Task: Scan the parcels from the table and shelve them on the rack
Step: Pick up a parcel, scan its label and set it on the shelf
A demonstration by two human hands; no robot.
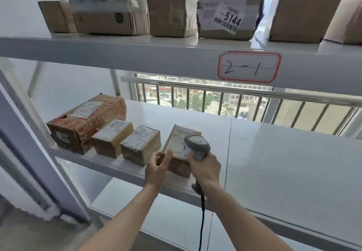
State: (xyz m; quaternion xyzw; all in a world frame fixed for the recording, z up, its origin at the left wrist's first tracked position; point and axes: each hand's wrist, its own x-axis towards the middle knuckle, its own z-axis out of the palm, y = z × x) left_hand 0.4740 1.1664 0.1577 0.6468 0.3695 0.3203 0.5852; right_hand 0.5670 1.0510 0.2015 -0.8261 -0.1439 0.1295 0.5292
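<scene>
A small brown parcel (177,149) with a white label on top lies at the front edge of the rack's middle shelf (274,153), the rightmost in a row of four. The left hand (157,167) pinches its near left corner, thumb on top and fingers curled at the side. The right hand (205,167) is wrapped around the handle of a grey scanner (197,145), whose head hangs over the parcel's label, near its right edge. A dark cable (202,221) drops from the bottom of the handle, past the shelf's front edge.

Just left of the held parcel sits a taped parcel (140,145) with handwriting on its label, close beside it but apart. Next to that is a similar parcel (112,138), which rests against a larger orange-printed box (86,122) at the shelf's left end. All three stand along the front edge.

The upper shelf (137,53) carries a row of cardboard boxes, one of them (229,12) bearing a white tag that reads 5144. A red-bordered sticker (249,66) on that shelf's front edge reads 2-1. Behind the rack, a railing (225,102) crosses a window.
</scene>
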